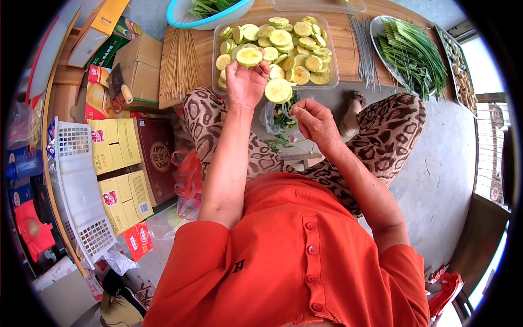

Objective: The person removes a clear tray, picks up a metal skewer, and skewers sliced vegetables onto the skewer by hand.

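Note:
My left hand [248,84] is palm up, its fingers curled round a pale green-rimmed squash slice [249,56] at the front edge of a clear tray [336,68]. More squash slices [280,38] fill that tray. To the right, my right hand [316,121] is closed in a pinch on what looks like a thin skewer, mostly too fine to see. Another squash slice [278,91] hangs in the air between my two hands, beside the right fingertips, apparently on that skewer.
Wooden sticks [181,62] and thin metal skewers [363,46] flank the tray on the table. An oval platter [377,34] holds long greens [411,52]. A blue-rimmed bowl [210,23] stands behind. Boxes [117,147] and a white basket [81,180] are at the left.

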Action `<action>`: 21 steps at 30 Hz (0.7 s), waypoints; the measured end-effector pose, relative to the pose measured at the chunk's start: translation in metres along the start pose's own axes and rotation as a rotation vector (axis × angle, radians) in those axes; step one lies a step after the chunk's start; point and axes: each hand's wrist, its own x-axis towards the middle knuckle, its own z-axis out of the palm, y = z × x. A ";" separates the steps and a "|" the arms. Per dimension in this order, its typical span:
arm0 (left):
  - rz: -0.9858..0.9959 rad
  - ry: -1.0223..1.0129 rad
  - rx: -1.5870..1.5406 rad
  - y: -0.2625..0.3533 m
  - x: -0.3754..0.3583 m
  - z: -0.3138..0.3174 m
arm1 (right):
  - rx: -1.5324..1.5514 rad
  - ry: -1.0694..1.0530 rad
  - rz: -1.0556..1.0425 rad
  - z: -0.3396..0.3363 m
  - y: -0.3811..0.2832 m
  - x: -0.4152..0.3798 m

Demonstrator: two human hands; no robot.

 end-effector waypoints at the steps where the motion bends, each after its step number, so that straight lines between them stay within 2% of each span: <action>1: -0.006 -0.009 0.010 -0.001 -0.001 0.000 | -0.004 0.000 0.005 0.000 0.000 0.000; 4: -0.033 -0.014 0.166 -0.008 -0.004 0.002 | 0.002 0.018 0.024 0.001 -0.004 0.000; 13: -0.047 0.065 0.119 -0.022 -0.008 0.016 | 0.043 0.036 0.014 -0.001 -0.002 0.002; 21: -0.081 0.037 0.044 -0.033 -0.011 0.024 | 0.069 0.063 -0.008 -0.003 0.002 0.006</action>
